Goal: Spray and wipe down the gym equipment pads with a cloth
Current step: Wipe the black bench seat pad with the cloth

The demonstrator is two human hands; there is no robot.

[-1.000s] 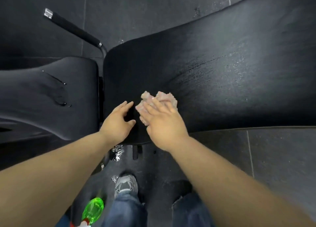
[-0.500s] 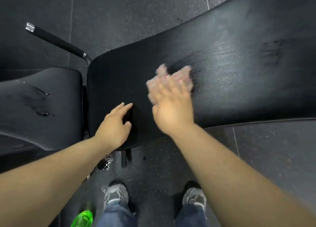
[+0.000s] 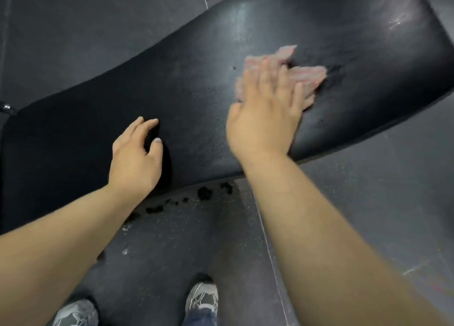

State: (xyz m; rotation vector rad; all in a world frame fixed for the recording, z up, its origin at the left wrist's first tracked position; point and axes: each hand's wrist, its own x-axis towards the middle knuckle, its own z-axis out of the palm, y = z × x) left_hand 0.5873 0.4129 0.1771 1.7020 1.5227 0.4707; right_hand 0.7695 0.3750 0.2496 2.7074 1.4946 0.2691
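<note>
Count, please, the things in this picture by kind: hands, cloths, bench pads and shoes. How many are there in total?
hands: 2, the left hand and the right hand
cloth: 1
bench pad: 1
shoes: 2
total: 6

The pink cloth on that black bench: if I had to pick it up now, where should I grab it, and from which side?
Probably the crumpled edge of the cloth that sticks out beyond the fingertips of the right hand, pinched from above on the far-right side. The rest lies pressed flat on the pad under straight fingers, so nothing else is free.
</note>
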